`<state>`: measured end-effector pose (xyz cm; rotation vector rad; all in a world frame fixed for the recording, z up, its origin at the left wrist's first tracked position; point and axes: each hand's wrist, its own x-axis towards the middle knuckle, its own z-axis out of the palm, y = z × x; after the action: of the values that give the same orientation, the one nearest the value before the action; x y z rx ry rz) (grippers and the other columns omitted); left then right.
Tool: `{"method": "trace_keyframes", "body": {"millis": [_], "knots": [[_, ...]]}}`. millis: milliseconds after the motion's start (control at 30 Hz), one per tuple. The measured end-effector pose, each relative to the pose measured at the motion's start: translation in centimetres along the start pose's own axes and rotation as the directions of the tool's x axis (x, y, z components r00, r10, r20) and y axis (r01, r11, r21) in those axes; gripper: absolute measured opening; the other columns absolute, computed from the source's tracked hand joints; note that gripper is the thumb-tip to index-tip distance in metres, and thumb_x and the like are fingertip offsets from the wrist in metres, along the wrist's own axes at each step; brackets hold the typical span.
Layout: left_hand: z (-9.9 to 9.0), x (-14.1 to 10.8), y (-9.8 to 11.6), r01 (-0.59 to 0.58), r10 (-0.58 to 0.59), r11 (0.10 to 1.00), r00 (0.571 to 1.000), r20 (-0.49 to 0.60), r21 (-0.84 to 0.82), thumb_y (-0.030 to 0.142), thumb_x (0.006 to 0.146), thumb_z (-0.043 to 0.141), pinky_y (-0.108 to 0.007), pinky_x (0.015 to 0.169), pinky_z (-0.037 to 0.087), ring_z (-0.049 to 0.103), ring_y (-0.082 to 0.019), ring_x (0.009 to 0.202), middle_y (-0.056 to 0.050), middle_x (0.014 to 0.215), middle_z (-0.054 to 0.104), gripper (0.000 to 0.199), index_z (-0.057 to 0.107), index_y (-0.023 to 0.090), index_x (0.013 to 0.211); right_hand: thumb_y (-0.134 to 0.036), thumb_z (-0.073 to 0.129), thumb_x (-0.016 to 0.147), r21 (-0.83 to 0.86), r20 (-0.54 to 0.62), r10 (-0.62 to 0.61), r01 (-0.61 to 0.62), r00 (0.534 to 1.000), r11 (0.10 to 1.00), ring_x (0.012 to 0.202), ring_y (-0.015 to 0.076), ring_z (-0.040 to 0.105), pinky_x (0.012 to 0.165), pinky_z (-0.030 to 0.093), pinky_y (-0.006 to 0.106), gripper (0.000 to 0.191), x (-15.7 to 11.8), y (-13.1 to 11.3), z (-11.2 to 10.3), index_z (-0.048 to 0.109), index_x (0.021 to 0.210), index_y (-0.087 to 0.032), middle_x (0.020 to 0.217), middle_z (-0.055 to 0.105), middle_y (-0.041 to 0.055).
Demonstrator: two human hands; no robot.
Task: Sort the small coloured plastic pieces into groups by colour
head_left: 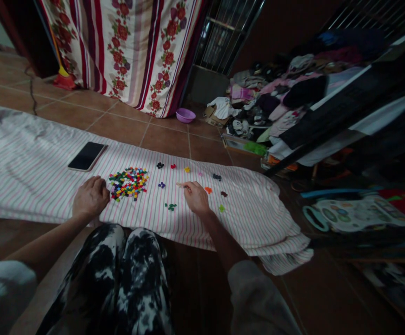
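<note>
My left hand (91, 196) rests on the striped cloth with its fingers curled closed; its palm is hidden. Right beside its fingertips lies a pile of small multicoloured pieces (129, 183). My right hand (195, 197) is over the cloth with thumb and fingers pinched together. A small pale bit (180, 184) shows at those fingertips, too small to name. Around this hand lie small one-colour groups: black pieces (160, 165), red pieces (173, 166), yellow pieces (187, 170), purple pieces (162, 185), dark green pieces (170, 206), orange pieces (208, 190), brown pieces (223, 194) and light green pieces (222, 208).
The striped cloth (49, 181) covers a long low surface before my knees. A phone (87, 156) lies left of the pile. Beyond are a purple basin (185, 115), a floral curtain (122, 51) and heaped clothes (275, 93). A dark bar (303, 144) slants at right.
</note>
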<state>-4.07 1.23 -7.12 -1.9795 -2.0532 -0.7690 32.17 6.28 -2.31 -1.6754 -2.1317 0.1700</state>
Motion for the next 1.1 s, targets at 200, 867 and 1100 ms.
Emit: {"method": "trace_keyframes", "body": {"millis": [200, 867, 1100], "knots": [[-0.1, 0.1, 0.1, 0.005, -0.005, 1.0, 1.0, 0.007, 0.002, 0.026, 0.083, 0.04, -0.05, 0.099, 0.044, 0.055, -0.034, 0.115, -0.02, 0.115, 0.062, 0.027, 0.059, 0.014, 0.097, -0.018, 0.048, 0.085, -0.029, -0.072, 0.136, -0.139, 0.988, 0.99, 0.088, 0.0189, 0.061, 0.081, 0.044, 0.028, 0.025, 1.1, 3.9, -1.4, 0.068, 0.1, -0.018, 0.095, 0.068, 0.0067], [-0.3, 0.2, 0.2, 0.012, -0.013, 1.0, 0.999, 0.036, 0.029, 0.028, 0.084, 0.038, -0.047, 0.104, 0.043, 0.056, -0.034, 0.118, -0.021, 0.117, 0.062, 0.032, 0.06, 0.012, 0.1, -0.023, 0.051, 0.085, -0.191, -0.087, 0.48, -0.487, 0.873, 0.852, 0.088, 0.0192, 0.064, 0.074, 0.043, 0.026, 0.028, 4.0, 11.9, -4.1, 0.072, 0.104, -0.021, 0.098, 0.073, 0.0072], [-0.1, 0.1, 0.2, 0.016, -0.016, 1.0, 1.0, 0.021, 0.027, 0.028, 0.084, 0.04, -0.046, 0.103, 0.044, 0.056, -0.032, 0.117, -0.019, 0.117, 0.062, 0.029, 0.06, 0.014, 0.1, -0.021, 0.053, 0.083, -0.247, -0.064, 0.541, -0.539, 0.839, 0.805, 0.09, 0.0215, 0.065, 0.074, 0.045, 0.028, 0.029, 5.0, 13.6, -3.9, 0.073, 0.105, -0.021, 0.101, 0.072, 0.0096]]}}
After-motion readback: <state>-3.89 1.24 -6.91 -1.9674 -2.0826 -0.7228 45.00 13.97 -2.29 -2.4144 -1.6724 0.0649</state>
